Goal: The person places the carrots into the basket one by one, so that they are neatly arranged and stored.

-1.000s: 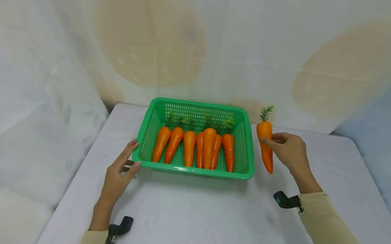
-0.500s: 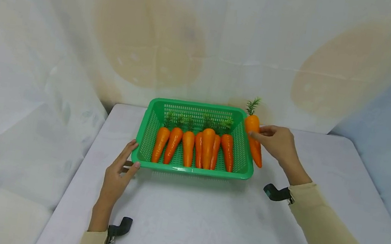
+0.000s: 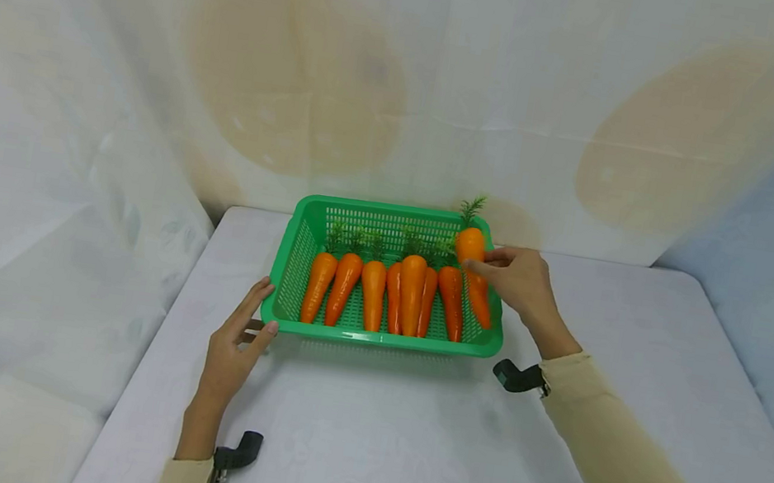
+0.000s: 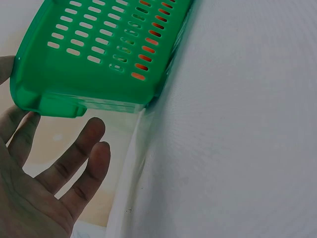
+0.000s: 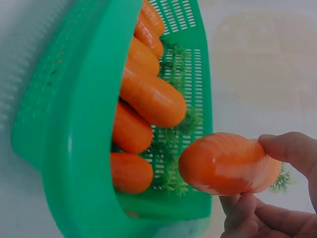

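A green perforated plastic basket (image 3: 383, 340) stands on the table, holding several orange carrots (image 3: 373, 294) laid side by side, leafy tops toward the back. My left hand (image 3: 233, 352) rests at the basket's front left corner. In the left wrist view its fingers (image 4: 72, 163) are spread, some touching the rim and two free of it. My right hand (image 3: 523, 287) pinches another carrot (image 3: 470, 246) between thumb and fingers, over the basket's right end. In the right wrist view the held carrot (image 5: 223, 166) is tilted, its green tuft partly hidden behind the fingers.
A white cloth covers the table (image 3: 358, 437). Behind it hangs a pale curtain (image 3: 457, 77) with tan round patches. Black wrist cameras (image 3: 239, 451) sit at both sleeve cuffs.
My right hand has carried the carrot leftward, from beside the basket to over its right end. The left hand has stayed at the corner and the basket has hardly moved.
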`<action>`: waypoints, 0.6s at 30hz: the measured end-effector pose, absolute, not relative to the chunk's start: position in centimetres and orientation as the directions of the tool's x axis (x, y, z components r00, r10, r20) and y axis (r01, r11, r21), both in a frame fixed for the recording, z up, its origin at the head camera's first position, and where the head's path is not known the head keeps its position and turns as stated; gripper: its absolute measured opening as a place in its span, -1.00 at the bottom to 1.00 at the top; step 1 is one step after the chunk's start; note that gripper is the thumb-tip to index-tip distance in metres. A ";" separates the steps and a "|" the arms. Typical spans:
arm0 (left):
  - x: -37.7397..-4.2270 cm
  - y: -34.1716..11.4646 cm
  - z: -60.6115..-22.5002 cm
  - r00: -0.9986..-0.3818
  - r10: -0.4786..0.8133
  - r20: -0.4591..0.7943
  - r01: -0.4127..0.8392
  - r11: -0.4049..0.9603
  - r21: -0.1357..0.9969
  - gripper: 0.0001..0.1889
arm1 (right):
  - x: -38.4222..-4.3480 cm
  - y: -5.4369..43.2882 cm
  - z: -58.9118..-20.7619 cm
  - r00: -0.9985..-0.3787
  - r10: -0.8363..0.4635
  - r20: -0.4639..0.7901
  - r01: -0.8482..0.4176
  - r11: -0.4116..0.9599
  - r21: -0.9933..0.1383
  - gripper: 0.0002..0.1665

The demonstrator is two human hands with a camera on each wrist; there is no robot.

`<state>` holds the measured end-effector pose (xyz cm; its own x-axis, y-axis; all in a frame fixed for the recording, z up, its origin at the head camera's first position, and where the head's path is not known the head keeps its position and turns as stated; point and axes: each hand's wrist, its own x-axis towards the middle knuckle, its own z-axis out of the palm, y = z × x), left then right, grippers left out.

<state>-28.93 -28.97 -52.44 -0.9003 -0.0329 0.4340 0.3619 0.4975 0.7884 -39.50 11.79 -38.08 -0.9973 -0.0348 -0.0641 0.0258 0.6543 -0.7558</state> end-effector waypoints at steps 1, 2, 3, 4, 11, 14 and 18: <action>-28.9 -29.0 -52.5 -0.900 -0.032 0.436 0.363 0.499 0.787 -0.36 | -39.5 11.6 -38.3 -0.997 -0.037 -0.072 0.030 0.653 -0.756 -0.25; -28.9 -29.0 -52.5 -0.899 -0.031 0.437 0.364 0.502 0.784 -0.36 | -39.5 11.4 -38.5 -0.996 -0.039 -0.080 0.035 0.655 -0.755 -0.25; -28.8 -29.0 -52.5 -0.897 -0.029 0.441 0.368 0.502 0.783 -0.36 | -39.4 11.2 -38.7 -0.996 -0.038 -0.086 0.040 0.658 -0.752 -0.25; -28.8 -29.0 -52.5 -0.896 -0.026 0.444 0.373 0.501 0.781 -0.35 | -39.4 11.1 -38.9 -0.995 -0.038 -0.090 0.043 0.660 -0.750 -0.26; -29.0 -28.8 -52.7 -0.887 -0.019 0.462 0.393 0.495 0.775 -0.35 | -39.8 10.0 -39.8 -0.997 -0.032 -0.076 0.034 0.674 -0.738 -0.33; -29.1 -28.8 -52.7 -0.884 -0.024 0.466 0.396 0.490 0.776 -0.35 | -40.2 9.5 -40.0 -0.996 -0.035 -0.076 0.032 0.681 -0.732 -0.34; -29.2 -28.9 -52.7 -0.887 -0.028 0.460 0.389 0.490 0.780 -0.36 | -40.6 8.8 -40.3 -0.997 -0.036 -0.069 0.026 0.685 -0.728 -0.35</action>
